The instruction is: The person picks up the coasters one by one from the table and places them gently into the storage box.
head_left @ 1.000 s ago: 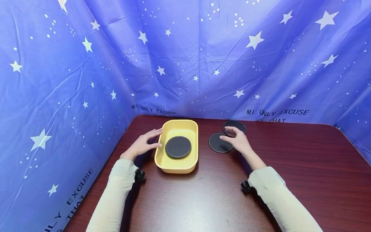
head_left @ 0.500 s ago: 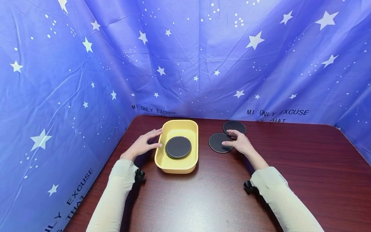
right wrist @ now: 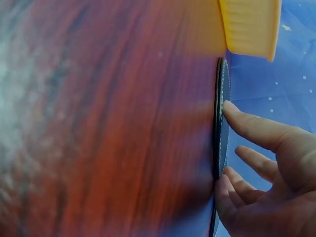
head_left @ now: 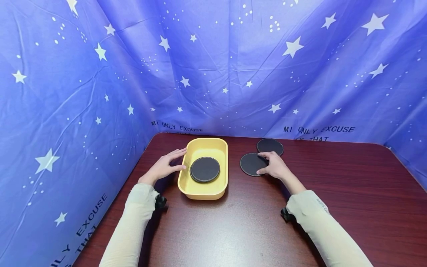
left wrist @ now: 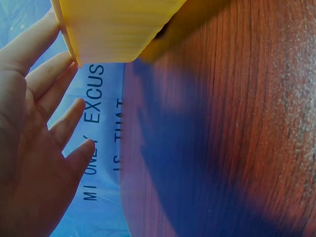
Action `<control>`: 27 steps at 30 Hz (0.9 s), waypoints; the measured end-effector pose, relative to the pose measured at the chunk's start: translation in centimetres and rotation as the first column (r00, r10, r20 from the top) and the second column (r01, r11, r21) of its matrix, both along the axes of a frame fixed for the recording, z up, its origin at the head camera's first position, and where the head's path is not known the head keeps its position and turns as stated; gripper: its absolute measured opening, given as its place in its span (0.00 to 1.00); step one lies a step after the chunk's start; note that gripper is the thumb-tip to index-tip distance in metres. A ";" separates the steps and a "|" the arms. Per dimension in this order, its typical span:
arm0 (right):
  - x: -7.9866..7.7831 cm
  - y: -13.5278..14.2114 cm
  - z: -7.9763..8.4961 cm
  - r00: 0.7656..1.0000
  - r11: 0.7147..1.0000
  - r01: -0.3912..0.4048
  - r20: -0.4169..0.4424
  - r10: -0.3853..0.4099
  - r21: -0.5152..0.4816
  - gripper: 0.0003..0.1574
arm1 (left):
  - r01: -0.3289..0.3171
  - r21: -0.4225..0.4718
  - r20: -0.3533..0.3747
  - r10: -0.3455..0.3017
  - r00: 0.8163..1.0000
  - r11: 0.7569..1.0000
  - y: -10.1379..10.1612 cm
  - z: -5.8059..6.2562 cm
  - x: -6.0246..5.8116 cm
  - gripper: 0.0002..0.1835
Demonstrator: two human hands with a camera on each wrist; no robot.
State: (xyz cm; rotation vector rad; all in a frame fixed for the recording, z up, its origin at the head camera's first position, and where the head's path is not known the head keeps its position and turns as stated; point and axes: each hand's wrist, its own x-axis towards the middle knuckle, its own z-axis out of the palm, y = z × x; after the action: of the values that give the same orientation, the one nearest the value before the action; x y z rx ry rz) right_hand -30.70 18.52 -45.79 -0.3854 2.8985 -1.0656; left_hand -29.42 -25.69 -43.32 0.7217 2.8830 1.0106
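Note:
In the head view my left hand rests against the left side of a yellow rectangular tub, its fingers fairly straight and touching the rim. Inside the tub lies a round black coaster; the edge looks doubled, so I cannot tell how many are stacked. To the right of the tub, my right hand grips another black coaster by its right part, thumb at the near edge and fingers at the far edge. That coaster lies flat, with pale stitching round its rim in the right wrist view.
One more black coaster lies just behind, close to the gripped one. All stand on a dark red wood-grain table. Blue star-patterned cloth hangs behind the table and along its left side.
My right hand has lowered and shifted slightly, its thumb sliding toward the near edge of the front coaster. The left hand, tub and coasters look unmoved.

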 end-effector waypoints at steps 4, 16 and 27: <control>-0.2 -0.1 0.2 1.000 0.998 -0.015 -0.001 0.015 0.056 0.47 | -0.005 -0.010 -0.008 0.004 1.000 1.000 0.0 0.1 0.0 0.37; -1.1 0.5 0.1 0.989 0.992 -0.128 0.075 0.129 -0.020 0.62 | 0.007 0.003 -0.008 -0.007 1.000 1.000 0.1 0.0 -0.1 0.37; -0.4 0.9 0.8 0.998 0.999 0.013 0.070 -0.010 -0.041 0.41 | 0.015 0.013 -0.008 -0.015 1.000 1.000 0.0 -0.1 -0.1 0.37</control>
State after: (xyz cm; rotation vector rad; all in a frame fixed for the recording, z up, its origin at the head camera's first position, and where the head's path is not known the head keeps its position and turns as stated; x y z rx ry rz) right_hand -31.08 19.40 -45.00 -0.3263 2.8253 -1.1192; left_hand -29.51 -25.67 -43.39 0.7484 2.8765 1.0276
